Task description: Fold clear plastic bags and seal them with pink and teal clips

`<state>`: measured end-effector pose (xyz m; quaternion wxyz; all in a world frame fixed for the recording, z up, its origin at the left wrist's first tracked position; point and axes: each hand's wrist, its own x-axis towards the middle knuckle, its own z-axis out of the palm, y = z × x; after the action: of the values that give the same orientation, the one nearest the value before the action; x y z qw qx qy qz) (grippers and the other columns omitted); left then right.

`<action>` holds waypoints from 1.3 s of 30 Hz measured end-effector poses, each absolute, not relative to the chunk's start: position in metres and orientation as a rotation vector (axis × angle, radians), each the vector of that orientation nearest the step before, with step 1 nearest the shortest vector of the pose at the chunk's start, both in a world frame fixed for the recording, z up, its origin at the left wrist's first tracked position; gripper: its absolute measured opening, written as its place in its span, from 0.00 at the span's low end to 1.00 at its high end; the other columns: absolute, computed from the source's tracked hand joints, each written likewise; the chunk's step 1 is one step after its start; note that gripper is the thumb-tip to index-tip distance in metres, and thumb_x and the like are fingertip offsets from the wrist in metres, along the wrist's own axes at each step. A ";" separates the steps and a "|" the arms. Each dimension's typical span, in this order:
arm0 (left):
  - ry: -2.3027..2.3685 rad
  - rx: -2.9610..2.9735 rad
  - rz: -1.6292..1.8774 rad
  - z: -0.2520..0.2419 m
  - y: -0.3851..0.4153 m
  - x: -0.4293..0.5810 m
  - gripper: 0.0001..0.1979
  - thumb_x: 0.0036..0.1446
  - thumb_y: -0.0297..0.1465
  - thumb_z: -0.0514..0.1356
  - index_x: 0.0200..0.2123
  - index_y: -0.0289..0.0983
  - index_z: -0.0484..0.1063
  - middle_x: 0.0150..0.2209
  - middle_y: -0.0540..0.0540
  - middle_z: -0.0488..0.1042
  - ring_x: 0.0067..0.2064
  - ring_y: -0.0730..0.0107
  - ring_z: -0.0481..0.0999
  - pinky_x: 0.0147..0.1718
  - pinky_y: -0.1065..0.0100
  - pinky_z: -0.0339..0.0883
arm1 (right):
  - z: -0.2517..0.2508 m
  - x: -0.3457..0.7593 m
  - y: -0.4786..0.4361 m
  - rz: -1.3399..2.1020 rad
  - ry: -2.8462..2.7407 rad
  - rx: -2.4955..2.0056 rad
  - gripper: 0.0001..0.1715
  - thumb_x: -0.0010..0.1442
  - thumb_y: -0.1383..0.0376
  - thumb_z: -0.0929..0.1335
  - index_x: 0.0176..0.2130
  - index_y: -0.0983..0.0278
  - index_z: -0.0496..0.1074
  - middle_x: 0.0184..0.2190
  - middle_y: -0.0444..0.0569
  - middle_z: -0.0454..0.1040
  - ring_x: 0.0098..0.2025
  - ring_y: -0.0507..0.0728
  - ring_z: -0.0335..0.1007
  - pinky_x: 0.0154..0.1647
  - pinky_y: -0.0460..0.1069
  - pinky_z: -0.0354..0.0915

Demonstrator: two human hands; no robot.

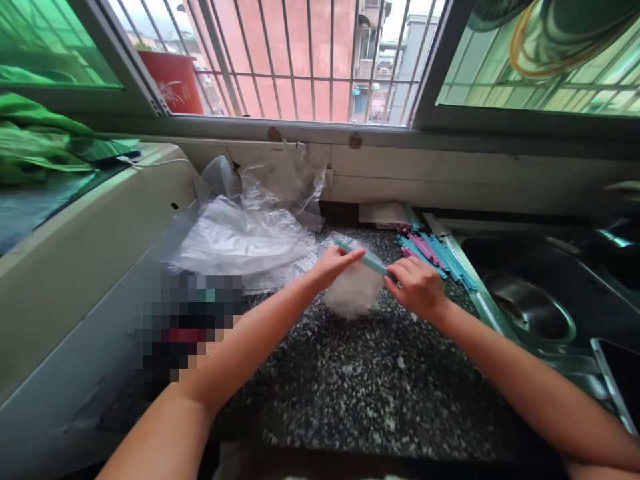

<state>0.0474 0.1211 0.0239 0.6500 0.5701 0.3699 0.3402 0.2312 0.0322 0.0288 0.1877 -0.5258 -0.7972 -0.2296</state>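
Observation:
Between my hands runs a light-blue bag sealing clip, lying across the top of a clear plastic bag that looks whitish and bunched. My left hand pinches the clip's left end, thumb along the top. At its right end my right hand has its fingers closed on the clip. The bag hangs or rests just below, over the speckled counter; I cannot tell whether it touches. To the right of my right hand lies a pile of blue and purple sealing clips.
Crumpled clear plastic bags cover the counter's back left, beside a white appliance. A flat stack of bags lies against the wall. A steel sink is at right, with a dark-screened device at its edge. A barred window stands behind.

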 end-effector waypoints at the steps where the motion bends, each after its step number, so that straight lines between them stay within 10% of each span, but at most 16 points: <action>1: 0.834 1.290 0.704 0.024 0.134 0.057 0.21 0.39 0.46 0.65 0.22 0.32 0.69 0.20 0.50 0.69 0.21 0.76 0.67 0.22 0.73 0.58 | 0.030 0.241 0.043 -0.638 -2.189 -1.582 0.12 0.56 0.63 0.63 0.29 0.66 0.73 0.27 0.51 0.74 0.32 0.56 0.66 0.33 0.49 0.57; 11: 1.086 1.380 0.810 0.027 0.228 0.145 0.03 0.52 0.27 0.56 0.31 0.32 0.67 0.24 0.48 0.73 0.25 0.76 0.73 0.28 0.74 0.67 | 0.047 0.307 0.157 -0.271 -1.555 -2.474 0.19 0.54 0.57 0.63 0.38 0.65 0.75 0.37 0.57 0.77 0.40 0.62 0.73 0.34 0.49 0.61; 18: 1.324 1.678 0.847 0.017 0.274 0.133 0.08 0.51 0.24 0.53 0.33 0.32 0.71 0.32 0.43 0.76 0.33 0.69 0.76 0.35 0.70 0.67 | 0.032 0.322 0.202 -0.137 -1.407 -2.619 0.21 0.54 0.60 0.65 0.41 0.72 0.74 0.39 0.66 0.75 0.44 0.64 0.72 0.36 0.50 0.64; 26: 1.499 2.047 0.585 0.016 0.252 0.091 0.03 0.46 0.28 0.60 0.25 0.34 0.73 0.32 0.40 0.77 0.41 0.58 0.74 0.41 0.65 0.64 | 0.030 0.313 0.197 -0.266 -1.541 -2.543 0.22 0.56 0.60 0.65 0.44 0.74 0.72 0.41 0.67 0.74 0.45 0.66 0.71 0.38 0.53 0.63; 31: 1.627 2.341 0.315 0.019 0.217 0.104 0.20 0.49 0.43 0.58 0.35 0.32 0.75 0.38 0.33 0.76 0.43 0.49 0.74 0.40 0.60 0.65 | 0.029 0.287 0.178 -0.331 -1.859 -2.258 0.17 0.59 0.62 0.61 0.41 0.69 0.72 0.41 0.61 0.74 0.42 0.64 0.71 0.36 0.52 0.62; 39: 1.652 2.524 0.201 0.019 0.182 0.094 0.14 0.53 0.30 0.51 0.38 0.32 0.74 0.41 0.35 0.76 0.43 0.54 0.75 0.37 0.65 0.65 | 0.010 0.243 0.134 -0.187 -2.002 -2.048 0.13 0.58 0.62 0.62 0.37 0.63 0.73 0.37 0.51 0.76 0.37 0.56 0.71 0.32 0.47 0.60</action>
<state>0.0941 0.1818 0.0188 0.0591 0.8334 0.5454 0.0663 0.2434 0.1343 0.0099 0.1353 -0.7071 -0.6910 -0.0645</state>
